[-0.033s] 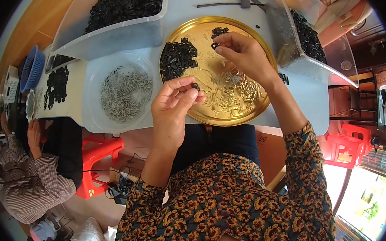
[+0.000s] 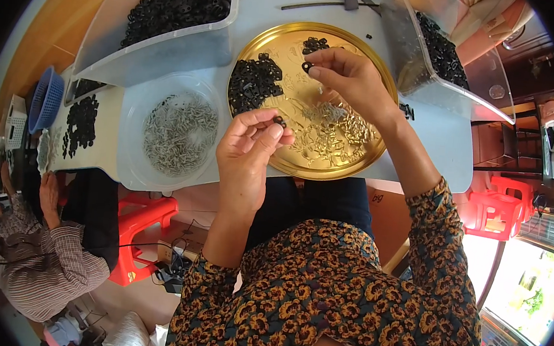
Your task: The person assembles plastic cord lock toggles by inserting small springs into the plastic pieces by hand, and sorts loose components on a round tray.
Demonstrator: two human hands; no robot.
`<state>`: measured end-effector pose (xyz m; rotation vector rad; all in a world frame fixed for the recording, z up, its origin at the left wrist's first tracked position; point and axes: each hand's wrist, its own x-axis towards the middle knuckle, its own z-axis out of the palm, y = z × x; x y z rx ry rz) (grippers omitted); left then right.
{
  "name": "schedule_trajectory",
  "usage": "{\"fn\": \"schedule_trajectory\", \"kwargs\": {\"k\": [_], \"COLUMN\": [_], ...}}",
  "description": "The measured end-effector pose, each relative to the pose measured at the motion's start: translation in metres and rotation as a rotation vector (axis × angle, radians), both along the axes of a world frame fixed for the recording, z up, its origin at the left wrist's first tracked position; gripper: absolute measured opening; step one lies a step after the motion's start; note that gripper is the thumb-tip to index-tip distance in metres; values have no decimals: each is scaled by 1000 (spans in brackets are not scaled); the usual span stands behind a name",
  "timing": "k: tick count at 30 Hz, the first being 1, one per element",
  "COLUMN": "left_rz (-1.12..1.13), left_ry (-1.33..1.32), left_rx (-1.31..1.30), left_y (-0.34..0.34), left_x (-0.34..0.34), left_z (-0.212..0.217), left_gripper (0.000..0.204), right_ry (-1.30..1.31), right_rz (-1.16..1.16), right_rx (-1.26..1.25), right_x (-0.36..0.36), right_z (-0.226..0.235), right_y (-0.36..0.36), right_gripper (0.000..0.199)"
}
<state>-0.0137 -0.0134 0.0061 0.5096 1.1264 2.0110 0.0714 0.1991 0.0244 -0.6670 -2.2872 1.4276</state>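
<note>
Between the thumb and fingers of my left hand (image 2: 251, 148) is a small black plastic part (image 2: 280, 121), held over the near left of a round gold tray (image 2: 319, 174). My right hand (image 2: 349, 81) pinches a small black ring-shaped part (image 2: 307, 67) above the tray's far side. A pile of flat black parts (image 2: 256, 83) lies on the tray's left, and a smaller black cluster (image 2: 314, 45) sits at its far edge, beside my right fingertips. Many small metal screws (image 2: 342, 134) are spread over the tray's near right. My right hand hides part of the tray.
Left of the tray stands a clear round tub (image 2: 179, 133) of silvery screws. Clear bins of black parts stand at the back left (image 2: 169, 51) and right (image 2: 449, 89). A dark strap (image 2: 329, 7) lies at the back. Another person (image 2: 56, 253) sits at left, near a red stool (image 2: 139, 234).
</note>
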Motion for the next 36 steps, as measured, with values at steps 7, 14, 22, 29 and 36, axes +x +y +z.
{"fn": "schedule_trajectory", "kwargs": {"k": [7,14,22,29,36], "left_rz": [-24,10,-21,2,21], "left_ry": [-170,-188,-162,-188,-102], "left_rx": [108,188,225,120,18], "left_y": [11,12,12,12,12], "left_x": [2,2,9,11,15], "left_z": [8,10,6,4,3], "left_gripper": [18,18,20,21,21], "right_ry": [281,350,402,465,494], "right_rz": [-37,-44,-65,-92,-80], "right_rx": [-752,-749,-729,-765,-875], "right_x": [23,38,40,42,44], "right_z": [1,0,-9,-16,-16], "right_y": [-44,-69,-81,-85,-85], "right_gripper": [23,25,26,27,28]}}
